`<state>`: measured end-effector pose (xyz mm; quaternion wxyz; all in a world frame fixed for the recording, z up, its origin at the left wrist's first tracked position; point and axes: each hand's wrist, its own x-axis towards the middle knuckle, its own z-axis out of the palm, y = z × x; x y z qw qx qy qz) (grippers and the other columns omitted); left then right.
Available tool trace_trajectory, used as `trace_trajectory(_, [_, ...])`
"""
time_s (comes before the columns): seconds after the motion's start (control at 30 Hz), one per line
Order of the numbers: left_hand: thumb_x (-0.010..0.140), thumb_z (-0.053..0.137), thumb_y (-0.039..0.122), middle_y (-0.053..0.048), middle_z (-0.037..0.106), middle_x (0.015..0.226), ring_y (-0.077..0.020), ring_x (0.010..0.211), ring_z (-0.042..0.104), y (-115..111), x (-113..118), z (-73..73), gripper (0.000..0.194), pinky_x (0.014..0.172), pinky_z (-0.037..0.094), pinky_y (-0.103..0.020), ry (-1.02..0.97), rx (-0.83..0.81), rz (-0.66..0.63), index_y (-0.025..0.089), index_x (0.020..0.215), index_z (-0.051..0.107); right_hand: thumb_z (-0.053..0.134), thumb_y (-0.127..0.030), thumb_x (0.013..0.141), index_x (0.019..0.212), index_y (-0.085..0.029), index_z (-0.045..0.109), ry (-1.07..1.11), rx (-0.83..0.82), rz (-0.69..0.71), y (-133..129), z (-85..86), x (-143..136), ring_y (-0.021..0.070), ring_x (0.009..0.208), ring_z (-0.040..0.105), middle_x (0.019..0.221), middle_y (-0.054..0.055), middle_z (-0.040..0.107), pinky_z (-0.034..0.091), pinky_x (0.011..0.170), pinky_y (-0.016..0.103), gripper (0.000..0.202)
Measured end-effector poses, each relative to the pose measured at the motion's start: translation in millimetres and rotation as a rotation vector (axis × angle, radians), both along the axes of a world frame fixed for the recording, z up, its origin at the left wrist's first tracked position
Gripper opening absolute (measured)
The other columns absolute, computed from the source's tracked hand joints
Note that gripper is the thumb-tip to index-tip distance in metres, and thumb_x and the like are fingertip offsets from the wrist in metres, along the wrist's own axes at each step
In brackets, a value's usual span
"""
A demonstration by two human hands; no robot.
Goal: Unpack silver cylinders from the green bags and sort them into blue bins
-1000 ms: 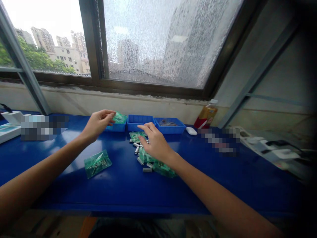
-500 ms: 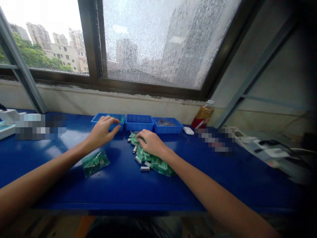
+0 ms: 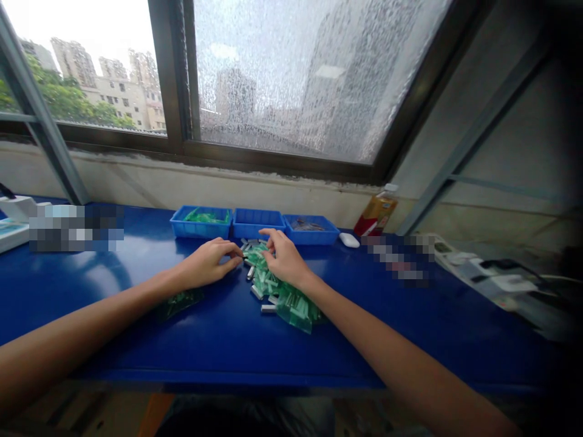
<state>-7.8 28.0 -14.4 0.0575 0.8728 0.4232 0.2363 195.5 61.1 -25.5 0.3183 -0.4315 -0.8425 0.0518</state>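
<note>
At a blue workbench [image 3: 228, 346], the left hand [image 3: 207, 267] and right hand [image 3: 285, 261] curl loosely over a heap of green packets [image 3: 291, 303] and small metal pieces [image 3: 268, 308]; some packets already lie in the left tray [image 3: 200, 229], most remain unsorted.

Three blue trays [image 3: 201, 229] (perhaps one bottle [image 3: 376, 214])

Looks like a small assembly workshop: blue workbench [image 3: 237, 346] under a window [image 3: 291, 79], parts trays [image 3: 255, 223] along its back edge.
</note>
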Motion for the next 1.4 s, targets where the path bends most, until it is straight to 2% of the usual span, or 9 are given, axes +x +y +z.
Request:
trace_trajectory(0.2, [0.085,0.044,0.028,-0.006,0.065,0.087,-0.0183,0.083,0.056,-12,6,9.8,0.023,0.075,0.041,-0.030,-0.039,0.003,-0.008,0.016,0.094,0.061,0.059,-0.046,0.072,0.111,-0.011,0.053,-0.168,-0.143,-0.117,-2,-0.2,5,0.0257,0.090,0.054,0.097,0.013,0.058,0.041,0.079,0.038,0.052])
trace_trajectory(0.37, [0.083,0.047,0.029,-0.005,0.065,0.087,-0.0189,0.085,0.055,-14,10,4.1,0.022,0.077,0.039,-0.029,-0.068,-0.086,-0.070,0.017,0.093,0.062,0.063,-0.022,0.069,0.112,-0.012,0.050,0.039,-0.058,-0.042,-5,6.6,5,0.0187,0.084,0.054,0.096,0.009,0.060,0.042,0.075,0.031,0.046])
trace_trajectory(0.53, [0.086,0.037,0.045,-0.005,0.066,0.089,-0.0191,0.083,0.056,-15,14,8.8,0.038,0.067,0.037,-0.027,-0.431,-0.524,-0.015,0.018,0.092,0.063,0.059,-0.014,0.069,0.078,-0.016,0.052,0.304,0.081,0.039,-19,17.4,-2,0.0109,0.059,0.047,0.066,-0.002,0.051,0.038,0.057,0.023,0.012])
trace_trajectory(0.77, [0.074,0.060,0.028,-0.002,0.059,0.077,-0.0136,0.073,0.053,-22,17,22.7,0.016,0.062,0.035,-0.025,-1.016,-0.772,0.013,0.015,0.082,0.058,0.048,-0.003,0.070,0.066,-0.018,0.048,0.070,0.352,0.276,-40,21.4,-11,0.0144,0.073,0.045,0.072,0.001,0.049,0.037,0.068,0.027,0.015])
trace_trajectory(0.93, [0.078,0.054,0.040,-0.004,0.060,0.075,-0.0151,0.072,0.055,-22,17,25.3,0.026,0.062,0.039,-0.026,-1.015,-0.838,0.018,0.014,0.076,0.056,0.044,-0.004,0.075,0.071,-0.019,0.054,0.000,0.386,0.258,-45,22.1,-10,0.0166,0.078,0.044,0.077,0.003,0.053,0.038,0.072,0.030,0.019])
trace_trajectory(1.07, [0.078,0.054,0.037,-0.001,0.057,0.067,-0.0125,0.062,0.053,-20,17,18.2,0.022,0.059,0.042,-0.026,-0.828,-0.455,0.095,0.015,0.075,0.053,0.055,-0.017,0.076,0.079,-0.020,0.059,0.031,0.216,0.275,-50,26.8,-10,0.0185,0.087,0.047,0.085,0.004,0.056,0.039,0.080,0.033,0.006])
trace_trajectory(1.23, [0.083,0.051,0.025,-0.005,0.062,0.081,-0.0146,0.077,0.056,-22,11,15.1,0.012,0.071,0.044,-0.029,-0.430,0.224,-0.003,0.017,0.082,0.059,0.041,-0.042,0.087,0.082,-0.015,0.060,0.377,-0.327,0.264,-45,26.7,-15,0.0159,0.075,0.055,0.078,0.005,0.061,0.043,0.067,0.028,0.034])
trace_trajectory(1.3, [0.084,0.049,0.023,-0.006,0.063,0.087,-0.0151,0.082,0.056,-24,11,15.2,0.014,0.076,0.044,-0.029,-0.318,0.286,-0.117,0.018,0.083,0.061,0.030,-0.042,0.091,0.078,-0.013,0.060,0.480,-0.443,0.236,-43,24.3,-16,0.0139,0.064,0.054,0.068,0.004,0.060,0.042,0.058,0.025,0.043])
trace_trajectory(1.4, [0.083,0.050,0.031,-0.005,0.064,0.086,-0.0164,0.081,0.056,-27,14,18.1,0.019,0.075,0.044,-0.031,-0.313,0.175,-0.099,0.018,0.081,0.063,0.039,-0.035,0.089,0.076,-0.015,0.061,0.408,-0.239,0.158,-43,21.0,-15,0.0131,0.061,0.051,0.064,0.001,0.056,0.039,0.056,0.024,0.032])
